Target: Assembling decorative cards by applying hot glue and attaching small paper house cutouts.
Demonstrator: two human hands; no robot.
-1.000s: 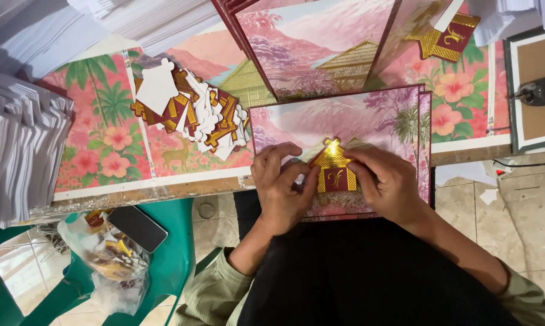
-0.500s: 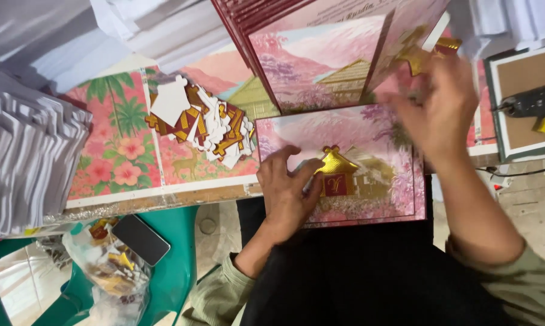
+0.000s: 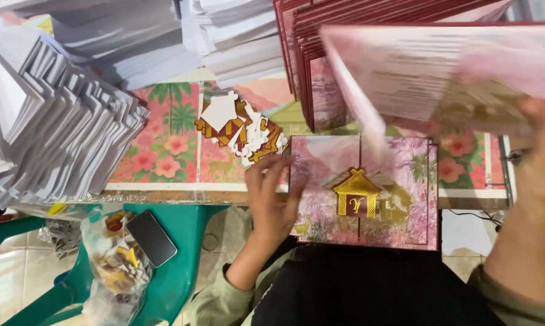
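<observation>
Right hand (image 3: 541, 151): I see it blurry, cut by the edge.
Lifted card (image 3: 429, 72): I see only a blur.
Left fingers (image 3: 293, 193): their tips hide under the pink card (image 3: 399, 217).

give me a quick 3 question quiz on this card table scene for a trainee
1. True or false: the left hand rests on the left edge of the pink card that has a gold house sticker at its middle.
2. Multiple choice: what lies on the green plastic chair? A) scissors B) a dark phone beside a clear bag C) a cup
3. Fill in: the right hand lifts a blurred ____ above the table.

Key:
1. True
2. B
3. card. It is too blurred to tell more than its pink and gold print.
</observation>
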